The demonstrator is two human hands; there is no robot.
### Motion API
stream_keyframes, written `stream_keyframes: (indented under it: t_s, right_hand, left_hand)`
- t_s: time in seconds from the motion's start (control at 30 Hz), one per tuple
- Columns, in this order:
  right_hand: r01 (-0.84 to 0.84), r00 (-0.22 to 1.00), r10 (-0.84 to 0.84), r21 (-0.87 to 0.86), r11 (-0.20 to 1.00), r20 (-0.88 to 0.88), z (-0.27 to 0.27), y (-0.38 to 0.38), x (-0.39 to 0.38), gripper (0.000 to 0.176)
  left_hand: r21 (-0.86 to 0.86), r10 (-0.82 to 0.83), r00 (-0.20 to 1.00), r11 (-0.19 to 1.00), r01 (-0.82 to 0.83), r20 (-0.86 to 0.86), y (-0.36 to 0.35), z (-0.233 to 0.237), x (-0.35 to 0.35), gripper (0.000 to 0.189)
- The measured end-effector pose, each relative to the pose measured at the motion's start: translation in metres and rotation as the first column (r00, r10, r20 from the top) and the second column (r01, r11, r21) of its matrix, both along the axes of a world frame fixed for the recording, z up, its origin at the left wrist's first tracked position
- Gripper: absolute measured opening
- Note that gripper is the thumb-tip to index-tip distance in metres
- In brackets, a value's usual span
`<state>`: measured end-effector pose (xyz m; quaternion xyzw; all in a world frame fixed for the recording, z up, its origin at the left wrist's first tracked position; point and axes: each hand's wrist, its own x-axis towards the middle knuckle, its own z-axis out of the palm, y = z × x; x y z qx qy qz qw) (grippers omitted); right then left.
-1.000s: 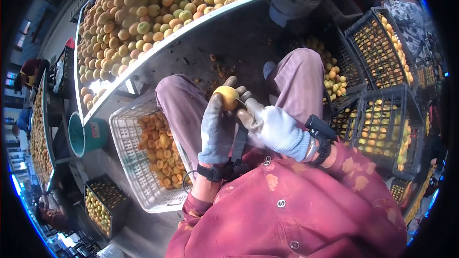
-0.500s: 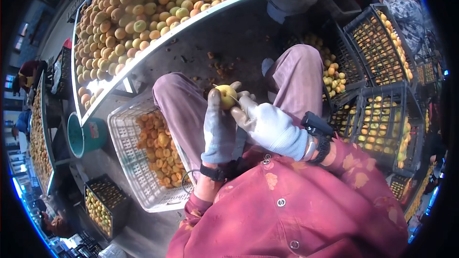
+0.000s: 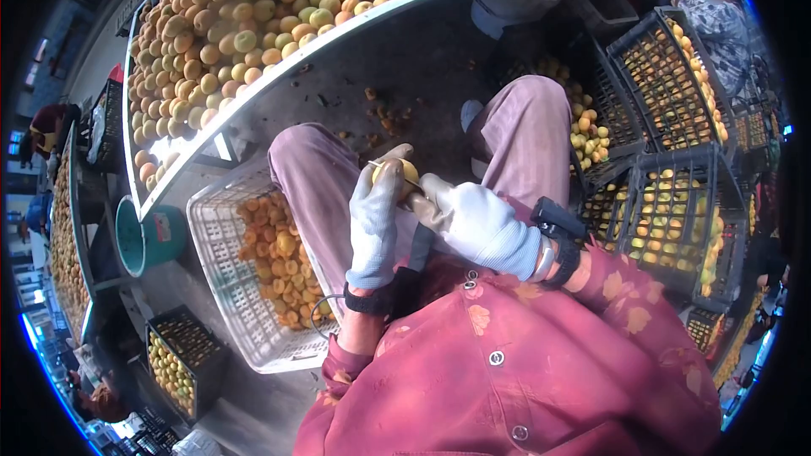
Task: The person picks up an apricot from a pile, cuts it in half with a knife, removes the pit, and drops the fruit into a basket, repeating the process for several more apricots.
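Observation:
Between my gloved hands, above the gap between my knees, is a yellow apricot-like fruit (image 3: pixel 406 176). My left hand (image 3: pixel 378 207) has its fingers wrapped round the fruit from the left. My right hand (image 3: pixel 462 207) is pinched close against the fruit's right side. A thin tool (image 3: pixel 411 181) crosses the fruit; its handle is hidden in the gloved fingers, and I cannot make out its exact shape. Left of my knees, a white crate (image 3: pixel 221 287) holds orange fruit halves (image 3: pixel 279 262).
A metal-edged table (image 3: pixel 279 67) heaped with whole fruit lies ahead. Black crates (image 3: pixel 672 211) of fruit stand at the right, a teal bucket (image 3: pixel 156 236) and another black crate (image 3: pixel 190 355) at the left. Other people (image 3: pixel 718 25) are at the far right and left edges.
The fruit has turned within my hands. My left hand's fingers have closed further over it, and its wrist has shifted slightly left.

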<state>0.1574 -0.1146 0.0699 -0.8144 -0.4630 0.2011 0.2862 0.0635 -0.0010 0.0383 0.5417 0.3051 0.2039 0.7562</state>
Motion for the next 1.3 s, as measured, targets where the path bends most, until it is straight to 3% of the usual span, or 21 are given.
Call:
stream_keyframes:
  t_s: [0.03,0.07,0.13,0.17,0.23,0.37,0.4,0.43,0.47,0.53,0.63,0.8,0.9,0.97,1.07,1.2,1.27,1.3]
  right_hand:
    - [0.011,0.981,-0.010,0.001,1.000,-0.192,0.003,0.001,0.001,0.022]
    - [0.013,0.981,-0.013,0.000,1.000,-0.193,0.005,0.000,0.002,0.022]
    - [0.026,0.824,-0.035,-0.024,0.999,-0.565,0.006,-0.001,0.004,0.033]
    - [0.025,0.823,-0.035,-0.025,0.999,-0.567,0.005,-0.001,0.004,0.033]
    - [0.045,0.614,-0.077,-0.062,0.997,-0.786,0.002,0.000,0.004,0.038]
    - [0.027,0.615,-0.008,0.011,1.000,-0.789,-0.009,0.001,0.004,0.034]
    - [-0.002,0.890,0.068,0.147,0.989,-0.450,-0.024,0.000,0.003,0.030]
    - [-0.084,0.996,0.092,0.256,0.963,-0.018,-0.025,0.003,0.002,0.026]
    - [-0.089,0.995,0.097,0.258,0.962,-0.017,-0.022,0.003,0.001,0.026]
    - [-0.060,0.985,0.053,0.036,0.998,0.164,-0.006,0.002,-0.003,0.023]
    - [-0.036,0.969,0.036,-0.006,0.999,0.243,0.011,-0.001,-0.011,0.024]
    - [-0.072,0.979,0.089,-0.097,0.993,0.183,0.008,-0.004,-0.008,0.026]
    - [-0.064,0.982,0.086,-0.129,0.990,0.170,-0.003,-0.001,-0.007,0.027]
    - [-0.027,0.993,0.031,-0.035,0.999,0.112,-0.013,-0.002,-0.009,0.027]
    - [-0.050,0.997,0.050,-0.004,0.999,0.056,-0.020,-0.004,-0.006,0.029]
    - [-0.027,0.998,0.038,0.178,0.984,-0.057,-0.024,-0.002,-0.004,0.032]
    - [0.008,1.000,-0.010,0.145,0.989,0.012,-0.024,-0.001,-0.003,0.044]
    - [0.008,1.000,-0.009,0.147,0.989,0.011,-0.022,-0.001,-0.003,0.044]
  left_hand:
    - [-0.010,-0.011,0.999,1.000,0.011,0.030,0.000,0.001,-0.001,0.034]
    - [-0.011,-0.013,0.999,1.000,0.014,0.029,0.000,0.001,-0.002,0.034]
    - [-0.016,-0.002,0.995,1.000,0.003,0.102,0.000,0.000,-0.003,0.037]
    - [-0.017,0.000,0.995,1.000,0.002,0.100,-0.001,0.000,-0.003,0.037]
    - [-0.003,0.017,0.989,1.000,-0.017,0.147,-0.002,0.001,-0.003,0.039]
    - [0.006,0.057,0.977,0.998,-0.059,0.206,-0.002,-0.006,-0.008,0.039]
    - [-0.025,0.042,0.985,0.999,-0.039,0.165,-0.002,-0.004,-0.009,0.039]
    - [-0.057,0.026,0.992,0.998,-0.019,0.126,-0.001,-0.002,-0.011,0.039]
    - [-0.055,0.030,0.991,0.998,-0.023,0.128,-0.003,-0.006,-0.011,0.039]
    - [-0.089,0.118,0.991,0.990,-0.113,0.065,-0.007,-0.014,-0.008,0.040]
    - [-0.134,0.173,0.985,0.977,-0.168,0.027,-0.008,-0.009,-0.009,0.044]
    - [-0.158,0.159,0.984,0.973,-0.170,-0.078,-0.010,-0.006,-0.007,0.052]
    - [-0.279,0.122,0.978,0.946,-0.166,-0.167,-0.008,0.002,-0.005,0.062]
    - [-0.578,0.081,0.986,0.801,-0.153,-0.149,-0.008,0.003,-0.006,0.065]
    - [-0.653,0.035,0.990,0.748,-0.116,-0.137,-0.006,0.009,-0.005,0.069]
    - [-0.598,0.030,0.995,0.798,-0.079,-0.092,-0.005,0.004,-0.007,0.068]
    - [-0.316,0.000,0.997,0.949,-0.025,-0.081,-0.002,0.004,-0.008,0.063]
    - [-0.314,0.001,0.997,0.949,-0.026,-0.082,-0.002,0.003,-0.009,0.063]
